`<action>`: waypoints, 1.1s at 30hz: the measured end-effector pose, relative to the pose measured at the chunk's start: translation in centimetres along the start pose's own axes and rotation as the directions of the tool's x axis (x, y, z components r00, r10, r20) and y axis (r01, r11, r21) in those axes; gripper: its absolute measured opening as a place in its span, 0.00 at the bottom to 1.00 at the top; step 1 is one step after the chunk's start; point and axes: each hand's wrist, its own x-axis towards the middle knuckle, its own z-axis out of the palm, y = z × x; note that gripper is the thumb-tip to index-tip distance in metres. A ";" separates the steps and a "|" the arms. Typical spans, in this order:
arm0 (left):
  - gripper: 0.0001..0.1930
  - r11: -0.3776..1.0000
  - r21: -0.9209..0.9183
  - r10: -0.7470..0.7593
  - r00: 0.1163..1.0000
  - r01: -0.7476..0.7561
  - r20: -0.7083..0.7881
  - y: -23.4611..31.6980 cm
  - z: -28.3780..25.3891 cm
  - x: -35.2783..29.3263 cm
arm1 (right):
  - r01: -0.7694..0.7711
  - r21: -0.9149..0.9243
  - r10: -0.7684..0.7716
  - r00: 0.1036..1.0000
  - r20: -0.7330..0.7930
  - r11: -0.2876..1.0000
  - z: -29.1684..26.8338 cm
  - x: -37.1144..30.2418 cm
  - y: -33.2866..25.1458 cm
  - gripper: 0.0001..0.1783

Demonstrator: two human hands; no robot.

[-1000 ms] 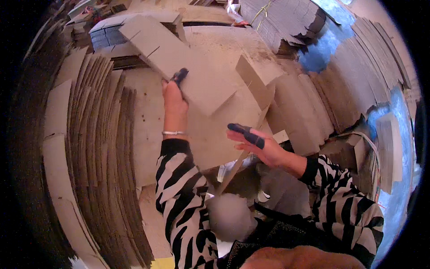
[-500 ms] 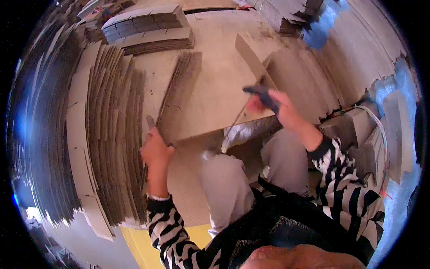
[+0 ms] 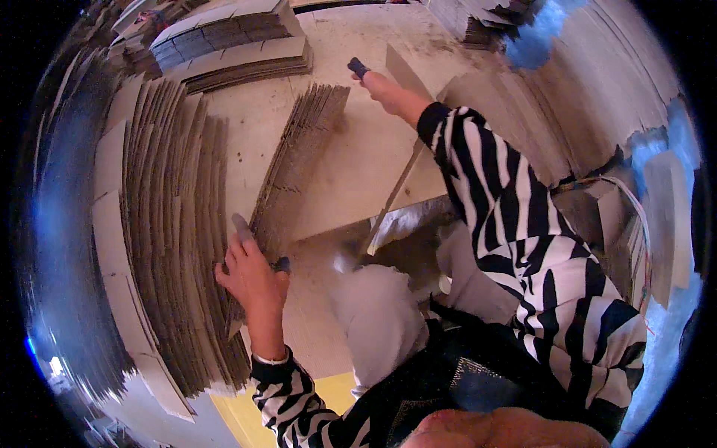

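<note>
A slanting stack of narrow brown cardboard strips [image 3: 302,153] stands on edge on the pale board. At its near end is my left hand [image 3: 255,280], fingers spread, with a grey cover on one fingertip and a dark one on the thumb. The fingers lie about the stack's corner; I cannot tell how firmly they touch it. My right hand [image 3: 388,91] reaches over the board, past the stack's far end and apart from it. Its fingers stretch forward, dark covers on the tips, with nothing visible in them.
A long row of upright cardboard sheets [image 3: 168,239] fills the left side. Stacked cardboard bundles [image 3: 239,63] lie at the far left. A thin cardboard strip [image 3: 399,190] slants beside my right arm. Large cardboard sheets [image 3: 508,119] lean at the right, near blue sheeting [image 3: 538,45].
My right hand has swung far forward and to the left over the board. My left hand has shifted slightly down and its fingers have spread. The strip stack appears more fanned out.
</note>
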 end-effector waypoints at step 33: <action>0.40 0.973 -0.230 -0.018 0.998 0.029 0.052 -8.9 4.7 -3.1 | 0.982 -0.102 -0.062 0.093 0.994 -0.160 25.3 -16.0 0.3 0.20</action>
